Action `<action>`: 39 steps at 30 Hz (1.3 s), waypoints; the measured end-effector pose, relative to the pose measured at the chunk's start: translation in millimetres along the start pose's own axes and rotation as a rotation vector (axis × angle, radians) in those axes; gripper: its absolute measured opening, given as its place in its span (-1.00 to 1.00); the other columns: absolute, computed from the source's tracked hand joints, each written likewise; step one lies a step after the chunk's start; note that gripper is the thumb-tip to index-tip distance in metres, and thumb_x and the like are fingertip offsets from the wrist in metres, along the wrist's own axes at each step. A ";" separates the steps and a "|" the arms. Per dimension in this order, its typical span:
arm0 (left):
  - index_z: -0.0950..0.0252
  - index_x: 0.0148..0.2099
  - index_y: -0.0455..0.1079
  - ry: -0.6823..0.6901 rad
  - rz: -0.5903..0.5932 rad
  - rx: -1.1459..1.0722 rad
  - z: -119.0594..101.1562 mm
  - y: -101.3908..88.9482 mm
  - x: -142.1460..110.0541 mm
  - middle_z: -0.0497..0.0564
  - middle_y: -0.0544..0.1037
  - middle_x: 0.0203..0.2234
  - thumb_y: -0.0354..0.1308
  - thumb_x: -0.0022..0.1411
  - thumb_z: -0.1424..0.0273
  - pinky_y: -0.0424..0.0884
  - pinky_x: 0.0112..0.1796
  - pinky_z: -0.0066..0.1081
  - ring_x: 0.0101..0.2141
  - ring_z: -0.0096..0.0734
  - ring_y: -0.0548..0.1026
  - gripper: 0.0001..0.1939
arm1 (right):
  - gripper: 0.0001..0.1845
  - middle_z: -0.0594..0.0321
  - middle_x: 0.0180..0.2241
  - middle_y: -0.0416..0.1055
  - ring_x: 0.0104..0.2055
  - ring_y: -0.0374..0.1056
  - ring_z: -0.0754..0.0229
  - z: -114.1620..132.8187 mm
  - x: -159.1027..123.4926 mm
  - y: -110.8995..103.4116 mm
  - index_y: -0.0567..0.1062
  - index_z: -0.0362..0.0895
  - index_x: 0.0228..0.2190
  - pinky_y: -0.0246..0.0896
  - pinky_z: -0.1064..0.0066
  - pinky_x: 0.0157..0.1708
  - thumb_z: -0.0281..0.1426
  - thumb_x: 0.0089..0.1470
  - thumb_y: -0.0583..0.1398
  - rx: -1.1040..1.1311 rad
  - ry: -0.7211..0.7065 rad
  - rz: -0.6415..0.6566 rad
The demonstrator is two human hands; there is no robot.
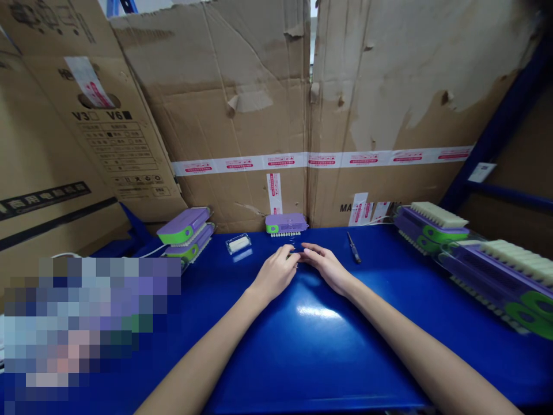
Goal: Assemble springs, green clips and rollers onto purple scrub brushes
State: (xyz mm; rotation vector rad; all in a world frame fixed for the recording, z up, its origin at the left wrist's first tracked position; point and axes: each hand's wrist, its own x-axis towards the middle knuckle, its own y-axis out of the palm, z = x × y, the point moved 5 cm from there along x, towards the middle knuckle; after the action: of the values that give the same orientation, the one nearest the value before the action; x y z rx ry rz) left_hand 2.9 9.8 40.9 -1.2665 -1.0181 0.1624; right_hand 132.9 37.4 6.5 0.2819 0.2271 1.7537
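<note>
My left hand (276, 274) and my right hand (328, 268) meet at the middle of the blue table, fingertips almost touching. The left fingers are curled together. Those of the right hand bend inward, thumb and fingertips close together. Tiny dark bits show between the fingertips, too small to name. Just beyond stands a purple and green device (286, 222) with a row of pale bristle-like teeth underneath. A small clear box (239, 244) with a whitish block lies left of my hands. To their right rests a screwdriver (354, 248).
Stacked purple and green devices stand at the left (185, 227) and at the right (432, 230), some topped with cream toothed pads. Cardboard sheets (242, 115) wall off the back of the blue table (276, 357). The lower left area is pixelated.
</note>
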 end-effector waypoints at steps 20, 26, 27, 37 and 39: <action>0.25 -0.23 0.45 -0.345 0.022 -0.483 23.2 13.5 -2.4 -0.01 0.55 -0.38 -0.06 0.28 0.24 0.34 -0.33 -0.45 -0.38 -0.42 0.47 -0.71 | -0.61 0.13 -0.26 0.54 -0.24 0.48 0.13 0.0 -0.8 -8.7 0.44 -0.13 -0.24 0.28 0.19 -0.04 -0.39 -0.19 0.35 0.160 0.048 -0.082; 0.27 -0.22 0.48 -0.360 0.078 -0.519 19.5 19.2 -2.2 0.01 0.58 -0.34 0.22 0.04 0.17 0.38 -0.28 -0.38 -0.36 -0.35 0.48 -0.68 | -0.64 0.10 -0.19 0.52 -0.12 0.45 0.09 -4.2 0.2 -7.2 0.45 -0.14 -0.29 0.21 0.18 0.06 -0.33 -0.18 0.36 0.181 0.007 -0.047; 0.28 -0.22 0.48 -0.370 0.078 -0.536 20.2 20.1 -2.3 0.02 0.58 -0.34 0.22 0.04 0.19 0.39 -0.27 -0.37 -0.35 -0.35 0.49 -0.69 | -0.64 0.10 -0.18 0.51 -0.12 0.45 0.10 -4.5 0.2 -6.9 0.45 -0.14 -0.29 0.21 0.19 0.06 -0.32 -0.17 0.36 0.182 0.009 -0.040; 0.23 -0.15 0.48 -0.327 -0.119 -0.545 20.3 8.6 -0.8 -0.01 0.58 -0.34 0.23 0.08 0.41 0.43 -0.22 -0.33 -0.32 -0.35 0.51 -0.76 | -0.59 0.17 -0.33 0.55 -0.17 0.46 0.09 -3.1 -2.2 -0.7 0.49 -0.16 -0.31 0.26 0.20 -0.02 -0.33 -0.29 0.40 0.044 -0.002 0.004; 0.24 -0.14 0.48 -0.369 -0.119 -0.638 20.7 8.9 0.0 -0.01 0.59 -0.34 0.22 0.07 0.44 0.44 -0.22 -0.34 -0.33 -0.36 0.53 -0.75 | -0.60 0.18 -0.35 0.55 -0.19 0.46 0.09 -3.6 -1.5 -1.6 0.49 -0.17 -0.33 0.26 0.20 -0.03 -0.35 -0.31 0.41 0.066 0.004 -0.013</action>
State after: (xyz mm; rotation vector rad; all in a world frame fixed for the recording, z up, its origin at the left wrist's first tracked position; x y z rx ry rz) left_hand -8.0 27.6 32.4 -1.7849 -1.5348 -0.0304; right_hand 133.6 36.3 2.5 0.3237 0.2900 1.7358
